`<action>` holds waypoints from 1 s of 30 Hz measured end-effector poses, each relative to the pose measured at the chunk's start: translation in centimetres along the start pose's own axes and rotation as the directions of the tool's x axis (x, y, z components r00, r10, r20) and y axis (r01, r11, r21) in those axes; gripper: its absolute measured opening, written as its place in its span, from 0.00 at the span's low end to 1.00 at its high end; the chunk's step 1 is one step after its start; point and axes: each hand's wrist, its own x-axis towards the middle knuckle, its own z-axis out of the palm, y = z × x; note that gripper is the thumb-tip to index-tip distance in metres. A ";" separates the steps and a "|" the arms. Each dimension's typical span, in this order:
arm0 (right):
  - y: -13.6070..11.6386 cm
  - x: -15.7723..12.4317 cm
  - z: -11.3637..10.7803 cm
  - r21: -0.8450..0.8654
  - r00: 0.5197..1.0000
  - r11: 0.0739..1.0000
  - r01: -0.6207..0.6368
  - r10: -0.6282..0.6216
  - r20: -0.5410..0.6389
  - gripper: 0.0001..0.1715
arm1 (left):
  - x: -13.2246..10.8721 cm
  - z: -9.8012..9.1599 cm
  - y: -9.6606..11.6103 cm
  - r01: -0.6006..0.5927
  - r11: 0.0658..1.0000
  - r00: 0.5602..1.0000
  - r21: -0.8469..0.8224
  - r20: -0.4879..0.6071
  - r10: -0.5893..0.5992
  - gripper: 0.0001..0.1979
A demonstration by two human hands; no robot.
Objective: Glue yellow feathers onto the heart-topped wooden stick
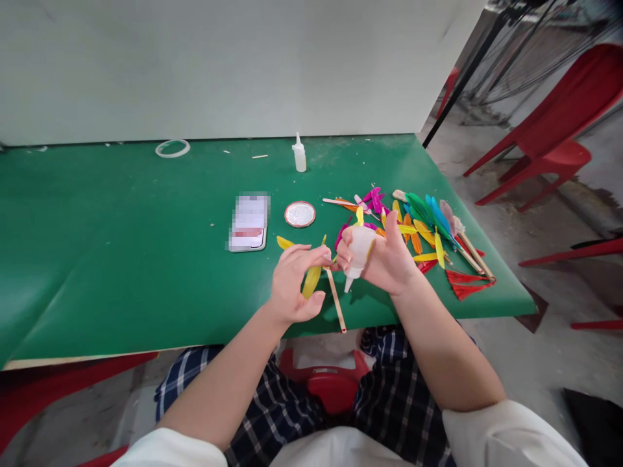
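My right hand [382,253] grips a white squeeze glue bottle [361,250], tilted with its nozzle pointing down; the thumb sticks out to the side. My left hand [298,280] is held over yellow feathers [311,282], its fingers stretched out and its thumb apart. Its fingertips are beside the top of a thin wooden stick [337,305] that runs toward the table's front edge. Whether the fingertips touch the stick or the feathers, I cannot tell. Another yellow feather [285,242] shows behind the left hand.
On the green table [146,259] lie a phone [249,224], a round white disc with a red rim [300,214] and a tape ring [172,149]. A second glue bottle [300,155] stands at the back. Colourful feathers [423,227], sticks and a red tassel [467,283] spread to the right.
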 end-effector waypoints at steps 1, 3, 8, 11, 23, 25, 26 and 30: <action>0.0 0.0 0.0 -0.007 1.000 1.000 0.012 -0.012 -0.010 0.41 | 0.0 0.0 -0.1 0.005 1.000 1.000 0.000 -0.001 -0.005 0.27; 0.0 0.0 -0.1 -0.022 0.999 0.999 0.037 -0.037 -0.022 0.41 | -0.1 0.0 -0.1 0.012 1.000 1.000 0.002 -0.006 -0.012 0.27; 0.7 0.3 -0.3 -0.127 0.979 0.977 0.170 -0.182 -0.093 0.36 | 0.0 -0.2 -0.1 0.018 1.000 0.999 -0.003 -0.029 -0.018 0.26; 1.2 0.5 -0.5 -0.221 0.926 0.928 0.301 -0.340 -0.166 0.26 | 0.0 -0.2 -0.1 0.013 1.000 0.999 -0.004 -0.041 -0.013 0.25; 1.3 0.7 -0.7 -0.436 0.633 0.786 0.437 -0.614 -0.472 0.28 | 0.1 0.3 1.1 0.058 0.988 0.998 -0.145 0.042 -0.053 0.22; 1.3 0.6 -0.8 -0.471 0.532 0.754 0.458 -0.657 -0.534 0.30 | 0.0 0.4 1.2 0.092 0.985 0.994 -0.148 0.068 -0.082 0.22; 1.3 0.6 -0.8 -0.480 0.485 0.740 0.471 -0.672 -0.560 0.30 | 0.0 0.4 1.2 0.101 0.984 0.993 -0.147 0.078 -0.090 0.23; 1.2 0.4 -0.6 -0.495 0.365 0.698 0.518 -0.703 -0.610 0.29 | -0.1 0.6 1.2 0.063 0.983 0.996 -0.172 0.071 -0.051 0.23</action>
